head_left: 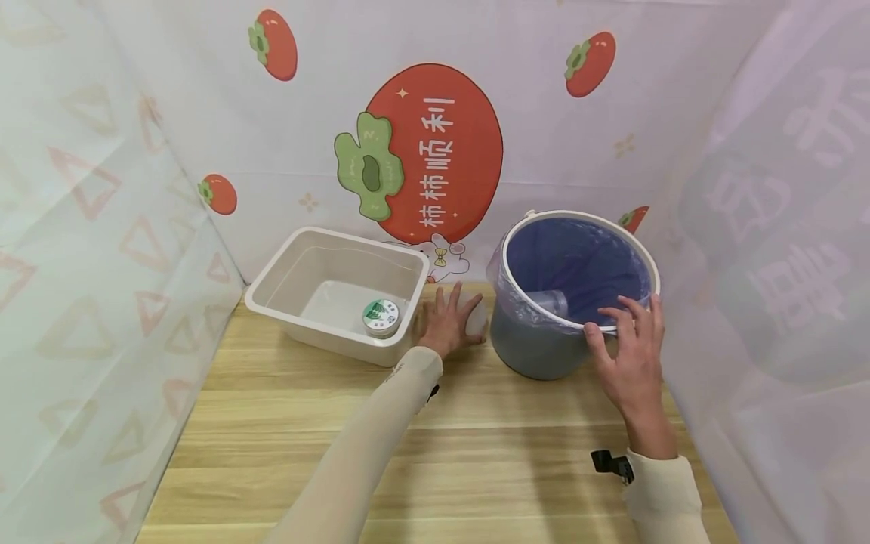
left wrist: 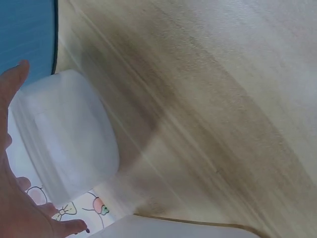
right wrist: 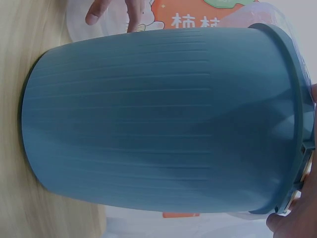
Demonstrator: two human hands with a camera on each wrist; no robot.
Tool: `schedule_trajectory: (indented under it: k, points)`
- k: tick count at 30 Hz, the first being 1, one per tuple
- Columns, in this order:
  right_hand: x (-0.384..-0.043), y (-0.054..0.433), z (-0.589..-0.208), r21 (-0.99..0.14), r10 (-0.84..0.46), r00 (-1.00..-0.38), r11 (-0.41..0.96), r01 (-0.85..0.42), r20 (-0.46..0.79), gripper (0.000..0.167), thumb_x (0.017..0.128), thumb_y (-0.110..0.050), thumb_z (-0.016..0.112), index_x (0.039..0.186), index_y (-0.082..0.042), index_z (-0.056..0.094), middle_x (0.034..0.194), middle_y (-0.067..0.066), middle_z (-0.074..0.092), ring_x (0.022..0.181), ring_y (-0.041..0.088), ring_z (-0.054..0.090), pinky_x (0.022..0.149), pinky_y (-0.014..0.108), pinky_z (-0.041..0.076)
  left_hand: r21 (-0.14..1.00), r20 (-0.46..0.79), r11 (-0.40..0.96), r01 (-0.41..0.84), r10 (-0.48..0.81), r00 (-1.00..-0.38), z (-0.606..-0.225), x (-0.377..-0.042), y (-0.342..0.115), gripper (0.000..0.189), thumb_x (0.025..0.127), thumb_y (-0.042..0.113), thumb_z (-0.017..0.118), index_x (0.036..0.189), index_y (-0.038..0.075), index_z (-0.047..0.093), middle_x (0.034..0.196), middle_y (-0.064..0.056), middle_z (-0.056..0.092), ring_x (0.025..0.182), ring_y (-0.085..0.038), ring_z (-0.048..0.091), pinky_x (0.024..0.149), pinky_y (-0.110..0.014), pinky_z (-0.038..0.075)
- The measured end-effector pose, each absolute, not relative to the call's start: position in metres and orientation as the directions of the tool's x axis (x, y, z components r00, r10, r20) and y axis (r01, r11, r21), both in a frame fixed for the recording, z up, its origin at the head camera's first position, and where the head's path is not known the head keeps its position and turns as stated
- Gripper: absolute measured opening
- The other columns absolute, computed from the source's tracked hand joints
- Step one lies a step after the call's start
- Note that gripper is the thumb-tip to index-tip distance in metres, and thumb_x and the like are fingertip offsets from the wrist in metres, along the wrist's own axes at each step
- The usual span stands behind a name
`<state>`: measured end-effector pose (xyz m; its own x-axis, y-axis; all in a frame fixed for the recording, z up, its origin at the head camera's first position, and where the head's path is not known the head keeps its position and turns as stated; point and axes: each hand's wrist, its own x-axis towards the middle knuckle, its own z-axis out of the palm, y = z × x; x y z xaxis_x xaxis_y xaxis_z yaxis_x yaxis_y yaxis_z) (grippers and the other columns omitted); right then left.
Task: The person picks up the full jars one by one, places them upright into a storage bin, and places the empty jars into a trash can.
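Note:
My left hand (head_left: 445, 325) reaches between a tub and a bin, fingers spread around a translucent white plastic container (head_left: 477, 321). In the left wrist view the container (left wrist: 69, 134) stands between the thumb above and the fingers below, with a gap showing at the thumb. My right hand (head_left: 632, 359) holds the rim of the blue-grey trash bin (head_left: 544, 351), fingers over the edge and thumb on the near outer side. Ribbed walls of the bin (right wrist: 148, 119) fill the right wrist view. Inside its blue liner bag (head_left: 578, 261) lies a clear plastic cup (head_left: 552, 302).
A beige rectangular tub (head_left: 326, 340) stands left of my left hand; in it sits a round container with a green-and-white lid (head_left: 381, 316). The wooden tabletop (head_left: 476, 468) stretches toward me. Printed cloth walls (head_left: 530, 128) enclose the back and sides.

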<state>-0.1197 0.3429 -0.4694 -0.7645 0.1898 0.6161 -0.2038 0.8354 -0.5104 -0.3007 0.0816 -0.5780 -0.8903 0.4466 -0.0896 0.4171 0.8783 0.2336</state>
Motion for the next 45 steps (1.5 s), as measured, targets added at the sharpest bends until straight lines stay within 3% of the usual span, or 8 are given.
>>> schedule_trajectory:
  k: [6, 19, 25, 45]
  points:
    - [-0.120, 0.341, -0.469, -0.509, 0.183, -0.763, 0.834, -0.214, 0.620, 0.048, 0.108, -0.039, 0.063, 0.123, 0.006, 0.068, 0.153, 0.031, 0.050, 0.166, 0.052, 0.014, 0.135, 0.066, 0.010, 0.263, -0.097, 0.874, 0.409, 0.446, -0.890, -0.581, -0.297, 0.075, 0.093, 0.093, 0.063, 0.079, 0.171, 0.042, 0.033, 0.184, -0.010, 0.009, 0.166, -0.055, 0.010, 0.129, -0.072, 0.026]
    - [-0.120, 0.336, -0.469, -0.515, 0.182, -0.762, 0.828, -0.222, 0.622, 0.050, 0.108, -0.040, 0.063, 0.124, 0.007, 0.068, 0.152, 0.032, 0.050, 0.166, 0.052, 0.014, 0.135, 0.066, 0.010, 0.260, 0.027, 0.846, 0.465, 0.475, -0.880, -0.594, -0.290, 0.062, 0.088, 0.095, 0.056, 0.080, 0.170, 0.036, 0.038, 0.180, -0.018, 0.020, 0.159, -0.056, 0.027, 0.121, -0.068, 0.041]
    - [-0.121, 0.336, -0.470, -0.510, 0.181, -0.753, 0.829, -0.229, 0.633, 0.051, 0.108, -0.040, 0.063, 0.123, 0.008, 0.068, 0.151, 0.032, 0.051, 0.165, 0.053, 0.015, 0.135, 0.066, 0.011, 0.259, 0.058, 0.836, 0.484, 0.487, -0.871, -0.597, -0.284, 0.057, 0.089, 0.095, 0.056, 0.079, 0.171, 0.036, 0.036, 0.180, -0.017, 0.020, 0.158, -0.055, 0.028, 0.120, -0.067, 0.043]
    - [-0.120, 0.343, -0.469, -0.523, 0.189, -0.777, 0.828, -0.203, 0.601, 0.056, 0.110, -0.045, 0.060, 0.125, 0.009, 0.066, 0.153, 0.033, 0.048, 0.167, 0.052, 0.011, 0.134, 0.069, 0.008, 0.231, 0.081, 0.833, 0.503, 0.498, -0.863, -0.548, -0.240, 0.052, 0.090, 0.093, 0.064, 0.075, 0.170, 0.038, 0.036, 0.179, -0.014, 0.024, 0.159, -0.051, 0.028, 0.119, -0.067, 0.042]
